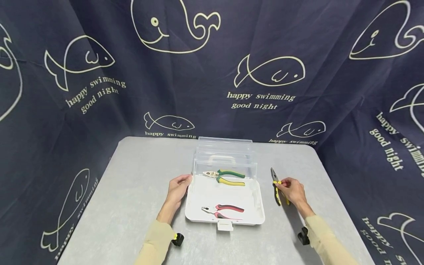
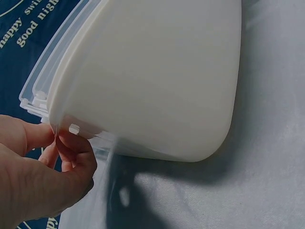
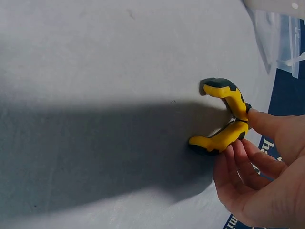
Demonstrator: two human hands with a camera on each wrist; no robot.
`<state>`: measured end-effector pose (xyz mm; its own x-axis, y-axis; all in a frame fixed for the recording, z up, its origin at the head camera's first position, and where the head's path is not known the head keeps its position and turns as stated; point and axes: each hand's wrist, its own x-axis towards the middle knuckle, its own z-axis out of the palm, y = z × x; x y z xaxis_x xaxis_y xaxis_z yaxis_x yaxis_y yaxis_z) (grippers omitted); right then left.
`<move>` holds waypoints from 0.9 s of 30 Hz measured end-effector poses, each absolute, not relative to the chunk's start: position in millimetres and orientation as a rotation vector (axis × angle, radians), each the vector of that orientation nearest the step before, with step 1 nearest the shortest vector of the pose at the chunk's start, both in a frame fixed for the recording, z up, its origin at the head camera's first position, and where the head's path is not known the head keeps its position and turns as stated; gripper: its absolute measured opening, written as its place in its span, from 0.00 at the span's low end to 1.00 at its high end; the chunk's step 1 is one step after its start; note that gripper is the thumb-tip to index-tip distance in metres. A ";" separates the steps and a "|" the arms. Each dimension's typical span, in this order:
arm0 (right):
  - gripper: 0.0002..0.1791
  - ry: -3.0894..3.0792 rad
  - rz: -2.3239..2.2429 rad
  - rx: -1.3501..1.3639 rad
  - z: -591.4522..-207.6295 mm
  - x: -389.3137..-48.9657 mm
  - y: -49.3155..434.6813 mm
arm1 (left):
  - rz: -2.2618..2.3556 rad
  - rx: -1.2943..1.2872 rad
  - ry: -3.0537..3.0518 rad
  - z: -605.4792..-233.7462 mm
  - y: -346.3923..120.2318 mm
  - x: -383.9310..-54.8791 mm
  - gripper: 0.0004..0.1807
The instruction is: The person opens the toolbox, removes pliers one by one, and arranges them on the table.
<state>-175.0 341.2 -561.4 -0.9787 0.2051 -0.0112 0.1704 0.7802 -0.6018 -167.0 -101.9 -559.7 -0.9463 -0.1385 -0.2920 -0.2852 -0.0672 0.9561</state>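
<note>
A white plastic toolbox (image 1: 225,195) with a clear lid (image 1: 228,145) stands opened on the table. My left hand (image 1: 178,188) pinches the box's left rim near the back corner, thumb and fingers meeting at the edge in the left wrist view. Inside the box, green-and-yellow pliers (image 1: 228,173) lie toward the back and red-and-black pliers (image 1: 232,208) toward the front. To the right of the box, my right hand (image 1: 293,190) holds yellow-and-black long-nose pliers (image 3: 233,102) near the pivot. Their dark jaws point away from me and the handles are spread apart.
The grey table (image 1: 132,191) has a dark blue curtain (image 1: 212,81) with fish prints behind it and at both sides. A white latch (image 1: 225,225) sticks out from the box's front edge. A pale carry handle (image 1: 222,159) shows through the clear lid.
</note>
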 end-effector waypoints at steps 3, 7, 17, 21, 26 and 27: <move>0.17 -2.910 0.981 -0.319 -560.9 -172.6 341.9 | 2.172 -0.461 2.070 -559.1 -101.7 -166.6 0.19; 0.16 -2.913 0.974 -0.310 -556.0 -169.1 341.5 | 2.170 -0.454 2.078 -559.4 -101.3 -166.4 0.19; 0.16 -2.897 0.955 -0.255 -539.7 -164.0 332.8 | 2.167 -0.471 2.084 -562.8 -102.0 -168.5 0.16; 0.17 -2.884 0.956 -0.235 -535.3 -163.2 330.0 | 2.170 -0.477 2.082 -563.8 -102.1 -169.0 0.15; 0.17 -2.864 0.953 -0.206 -528.6 -163.3 327.1 | 2.176 -0.467 2.082 -564.1 -101.9 -169.1 0.16; 0.16 -2.859 0.953 -0.199 -526.7 -163.4 326.3 | 2.176 -0.470 2.078 -563.7 -102.0 -169.4 0.16</move>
<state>-163.4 326.3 -526.7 -0.9840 0.1624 0.0734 0.0858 0.7929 -0.6033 -169.4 -102.0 -563.7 -0.9479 -0.1416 -0.2853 -0.2785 -0.0662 0.9581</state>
